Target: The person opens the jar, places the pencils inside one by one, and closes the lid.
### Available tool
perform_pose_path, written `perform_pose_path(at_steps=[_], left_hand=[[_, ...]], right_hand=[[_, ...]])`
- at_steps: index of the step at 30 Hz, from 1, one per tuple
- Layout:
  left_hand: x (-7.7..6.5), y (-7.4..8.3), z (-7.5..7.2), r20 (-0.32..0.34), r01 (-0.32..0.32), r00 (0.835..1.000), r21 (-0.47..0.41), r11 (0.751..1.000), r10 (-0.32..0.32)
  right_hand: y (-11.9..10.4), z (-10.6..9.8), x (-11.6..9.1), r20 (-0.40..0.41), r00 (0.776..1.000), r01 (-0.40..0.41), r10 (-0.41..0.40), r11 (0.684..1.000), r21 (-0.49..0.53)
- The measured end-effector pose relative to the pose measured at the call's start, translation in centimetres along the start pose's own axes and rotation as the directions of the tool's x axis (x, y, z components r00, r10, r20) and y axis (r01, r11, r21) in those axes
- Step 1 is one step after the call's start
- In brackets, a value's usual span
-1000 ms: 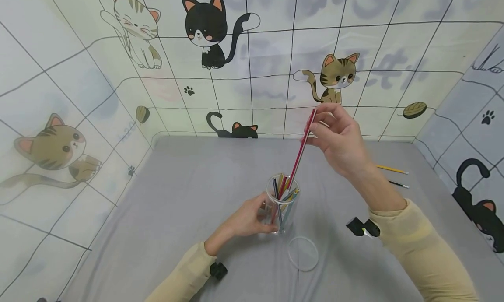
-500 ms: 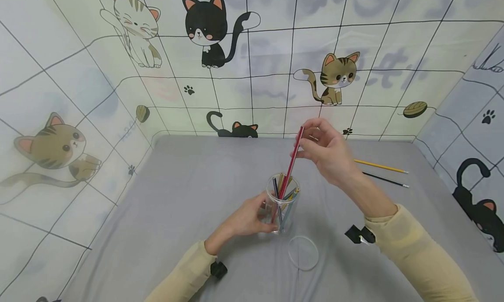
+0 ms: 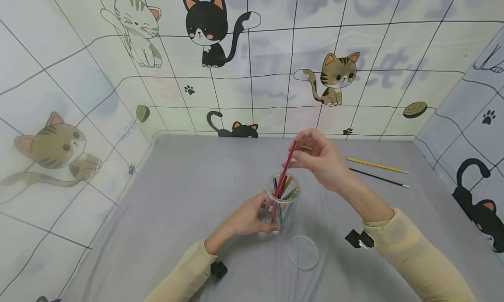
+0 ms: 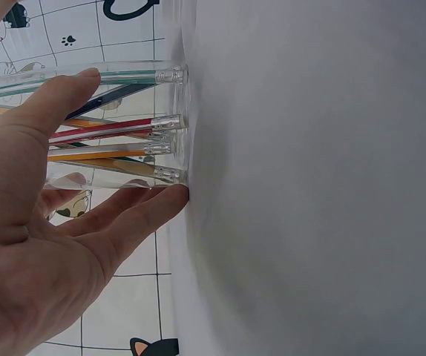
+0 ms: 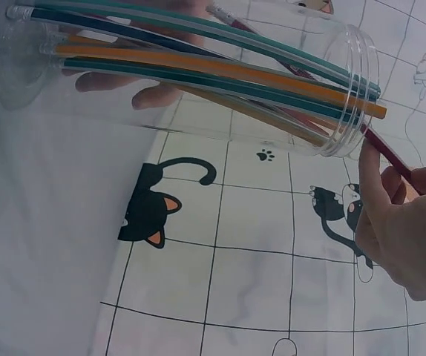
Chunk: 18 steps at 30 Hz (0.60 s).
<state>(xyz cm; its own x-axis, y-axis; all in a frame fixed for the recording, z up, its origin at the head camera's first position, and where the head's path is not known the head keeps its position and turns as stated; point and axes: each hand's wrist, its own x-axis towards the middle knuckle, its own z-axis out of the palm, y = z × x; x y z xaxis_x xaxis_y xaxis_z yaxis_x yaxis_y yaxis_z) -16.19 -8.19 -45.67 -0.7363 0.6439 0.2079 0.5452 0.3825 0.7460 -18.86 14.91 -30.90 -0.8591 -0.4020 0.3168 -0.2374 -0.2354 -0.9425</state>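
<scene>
Near the middle of the table in the head view stands a clear jar (image 3: 292,215) holding several coloured pencils (image 5: 220,63). My left hand (image 3: 248,216) grips the jar from its left side. In the left wrist view, the thumb and fingers spread around the wall low down, and the pencils' eraser ends (image 4: 170,122) point to the jar's bottom. Above the rim, my right hand (image 3: 320,162) pinches a red pencil (image 3: 290,158) near its upper end. That pencil leans to the right, its lower part inside the jar. Its eraser end (image 5: 224,15) shows partway down in the right wrist view.
A clear round lid (image 3: 303,253) lies on the grey tabletop (image 3: 189,175) in front of the jar. To the right rest a yellow pencil (image 3: 377,165) and a black pencil (image 3: 379,178), side by side. A cat-patterned curtain (image 3: 271,92) encloses the table's back and sides.
My right hand has come down and to the left, lowering the red pencil deeper into the jar. The left hand and jar stay put. More of the yellow and black pencils shows.
</scene>
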Motion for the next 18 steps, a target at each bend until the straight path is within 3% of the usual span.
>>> perform_pose_path(at_steps=[10, 18], left_hand=[[0.05, -0.06, -0.03, 0.008, 0.020, 1.000, 0.001, 1.000, -0.020], [0.13, -0.23, 0.04, -0.012, -0.035, 0.999, -0.013, 0.999, 0.035]], right_hand=[[0.29, 0.18, -0.29, 0.065, 0.996, -0.057, 0.060, 0.997, -0.045], [-0.04, -0.02, -0.54, 0.047, 0.996, -0.070, 0.079, 0.982, -0.176]])
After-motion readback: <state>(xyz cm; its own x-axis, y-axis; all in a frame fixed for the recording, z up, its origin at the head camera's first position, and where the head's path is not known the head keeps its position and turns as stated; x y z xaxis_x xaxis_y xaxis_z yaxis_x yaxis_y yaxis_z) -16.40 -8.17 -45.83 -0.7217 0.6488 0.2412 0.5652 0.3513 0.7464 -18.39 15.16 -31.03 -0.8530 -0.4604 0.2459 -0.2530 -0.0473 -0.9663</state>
